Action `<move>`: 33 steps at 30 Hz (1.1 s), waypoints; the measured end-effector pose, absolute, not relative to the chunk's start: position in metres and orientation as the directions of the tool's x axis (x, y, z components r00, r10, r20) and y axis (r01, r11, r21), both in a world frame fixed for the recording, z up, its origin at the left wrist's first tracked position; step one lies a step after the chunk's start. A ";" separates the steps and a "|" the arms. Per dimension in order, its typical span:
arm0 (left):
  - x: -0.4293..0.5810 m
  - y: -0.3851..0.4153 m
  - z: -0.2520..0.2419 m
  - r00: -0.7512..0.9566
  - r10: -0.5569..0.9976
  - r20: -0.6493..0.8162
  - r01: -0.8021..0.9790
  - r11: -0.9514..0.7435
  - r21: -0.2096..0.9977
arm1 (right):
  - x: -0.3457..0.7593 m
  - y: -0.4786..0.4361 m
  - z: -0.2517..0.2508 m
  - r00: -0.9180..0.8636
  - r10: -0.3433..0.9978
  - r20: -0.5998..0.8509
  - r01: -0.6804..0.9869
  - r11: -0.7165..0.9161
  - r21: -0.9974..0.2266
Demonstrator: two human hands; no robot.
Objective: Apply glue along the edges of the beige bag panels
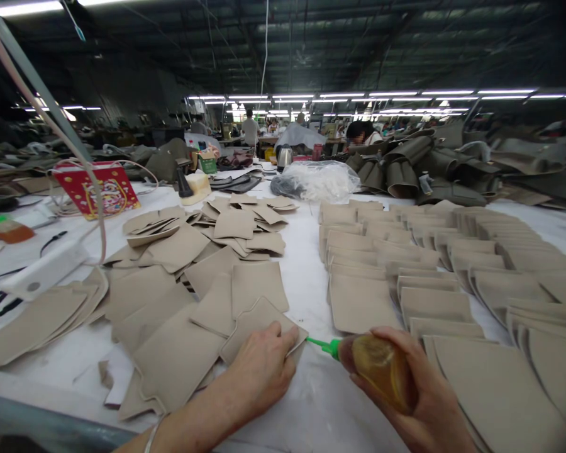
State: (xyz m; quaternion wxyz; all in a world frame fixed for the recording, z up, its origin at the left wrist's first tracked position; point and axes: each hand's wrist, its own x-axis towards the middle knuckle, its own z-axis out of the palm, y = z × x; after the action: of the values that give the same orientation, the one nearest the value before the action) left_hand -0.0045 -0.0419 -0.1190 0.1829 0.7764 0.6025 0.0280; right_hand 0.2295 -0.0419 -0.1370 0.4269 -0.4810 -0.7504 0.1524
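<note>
My left hand (266, 362) holds a beige leather-like piece (255, 324) by its right part, with the fingers bent over it. Wrapped in my right hand (419, 390) is a clear bottle of amber liquid (380, 368), tilted to the left. Its thin green nozzle (323, 346) reaches the right corner of the held piece. Loose beige pieces (179, 352) lie in an overlapping heap around and left of my left hand. Rows of overlapping beige pieces (361, 299) lie beyond and right of the bottle.
On the left are a red patterned box (97, 189), a white device (47, 270) and another green-tipped bottle (12, 229). A plastic bag (318, 179) and dark leather-like parts (405, 163) lie at the back. A metal bar (42, 421) crosses the near left. People sit farther off.
</note>
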 end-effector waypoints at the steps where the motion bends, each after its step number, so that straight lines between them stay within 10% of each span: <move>1: -0.005 -0.042 -0.119 0.272 0.946 -0.177 0.925 -0.206 0.320 | 0.230 -0.042 -0.137 -0.180 0.856 0.485 0.587 0.489 -0.645; 33: -0.011 -0.046 -0.125 0.298 0.937 -0.183 0.900 -0.212 0.381 | 0.223 -0.054 -0.147 -0.025 0.969 0.247 0.359 0.240 -0.902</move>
State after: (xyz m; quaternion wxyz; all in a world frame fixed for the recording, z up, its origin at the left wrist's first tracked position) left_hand -0.0105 -0.0457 -0.1251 0.2119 0.7771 0.5910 0.0434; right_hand 0.2232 -0.0542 -0.1468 0.4637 -0.5218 -0.6362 0.3285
